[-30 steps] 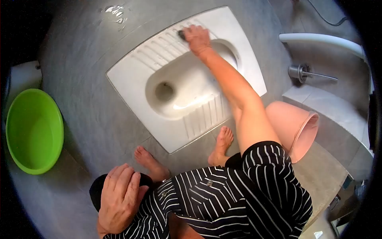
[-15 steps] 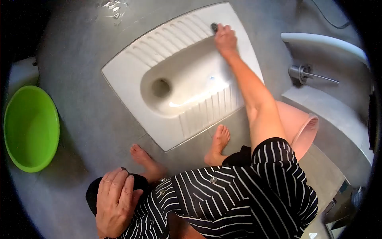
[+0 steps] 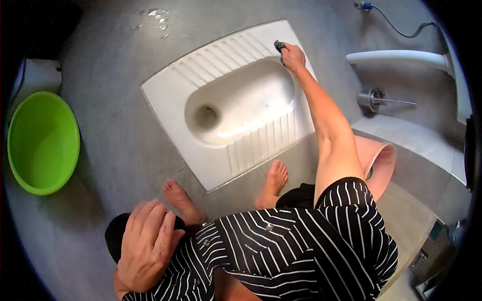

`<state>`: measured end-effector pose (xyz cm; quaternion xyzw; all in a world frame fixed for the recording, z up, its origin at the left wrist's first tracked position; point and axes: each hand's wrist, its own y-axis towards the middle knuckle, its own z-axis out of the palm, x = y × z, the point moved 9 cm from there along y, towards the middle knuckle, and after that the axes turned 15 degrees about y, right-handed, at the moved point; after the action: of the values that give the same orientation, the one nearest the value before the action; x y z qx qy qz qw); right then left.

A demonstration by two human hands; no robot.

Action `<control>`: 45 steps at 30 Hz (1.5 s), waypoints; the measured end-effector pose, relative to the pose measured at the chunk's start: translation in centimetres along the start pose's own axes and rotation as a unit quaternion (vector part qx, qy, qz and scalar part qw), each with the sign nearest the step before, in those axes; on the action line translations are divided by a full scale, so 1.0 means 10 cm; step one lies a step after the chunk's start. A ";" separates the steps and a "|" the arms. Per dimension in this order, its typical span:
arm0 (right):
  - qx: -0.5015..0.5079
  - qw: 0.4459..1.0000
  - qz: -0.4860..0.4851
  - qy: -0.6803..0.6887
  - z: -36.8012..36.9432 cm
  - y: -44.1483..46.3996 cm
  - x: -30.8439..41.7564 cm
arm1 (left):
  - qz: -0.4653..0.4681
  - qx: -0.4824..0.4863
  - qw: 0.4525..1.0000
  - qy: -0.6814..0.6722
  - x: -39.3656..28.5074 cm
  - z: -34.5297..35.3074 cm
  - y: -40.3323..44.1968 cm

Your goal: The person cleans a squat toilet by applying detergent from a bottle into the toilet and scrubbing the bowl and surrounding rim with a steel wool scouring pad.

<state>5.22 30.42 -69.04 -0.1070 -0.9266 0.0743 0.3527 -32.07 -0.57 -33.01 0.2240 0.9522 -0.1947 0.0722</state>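
A white ceramic squat toilet (image 3: pixel 163 95) is set in the grey floor, with ribbed foot areas along both long sides of its bowl. My right hand (image 3: pixel 293 56) reaches to its far right end, fingers closed around a dark, crumpled scouring pad (image 3: pixel 279 46). That pad presses against the white surface beyond the bowl's rim; part of it is hidden by my fingers. On my dark-clothed left knee lies my left hand (image 3: pixel 146 246), back up, with its fingers stretched out and nothing visible in it.
At the left stands a green basin (image 3: pixel 42 145). A pink bucket (image 3: pixel 382 170) lies tipped beside my right arm. Along the right wall are a metal brush holder (image 3: pixel 370 99), a white pipe (image 3: pixel 396 56) and a grey hose (image 3: pixel 409 35). Water (image 3: pixel 155 17) wets the floor at the top.
The camera view has shifted slightly. My right hand has slid the scouring pad a little toward the toilet's far right corner. My left hand remains on the knee.
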 end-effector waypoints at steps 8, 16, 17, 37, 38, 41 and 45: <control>0.022 0.975 -0.143 -0.171 0.48 -0.11 0.49 | -0.031 0.039 0.999 -0.005 0.05 0.12 -0.01; 0.186 0.924 -0.122 -0.312 0.22 -0.55 0.09 | 0.009 0.025 0.999 -0.025 0.07 0.08 0.02; 0.202 0.939 -0.088 -0.264 0.12 -0.55 0.00 | 0.018 0.024 0.999 -0.027 0.06 0.08 0.02; 0.191 0.759 0.291 0.550 -0.35 -0.72 -0.41 | -0.005 0.064 0.998 -0.004 0.11 0.20 0.14; 0.177 0.766 0.287 0.547 -0.34 -0.65 -0.47 | -0.004 0.070 0.997 -0.008 0.11 0.22 0.16; 0.115 0.800 0.271 0.523 -0.34 -0.24 -0.74 | -0.037 0.074 0.997 -0.007 0.14 0.19 0.24; -0.020 0.848 0.231 0.476 -0.46 0.32 -0.89 | -0.092 0.096 0.991 0.017 0.15 0.14 0.29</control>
<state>15.30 31.57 -72.01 -0.3472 -0.5952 0.0748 0.7209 -32.00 1.83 -35.64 0.1448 0.9468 -0.2871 0.0157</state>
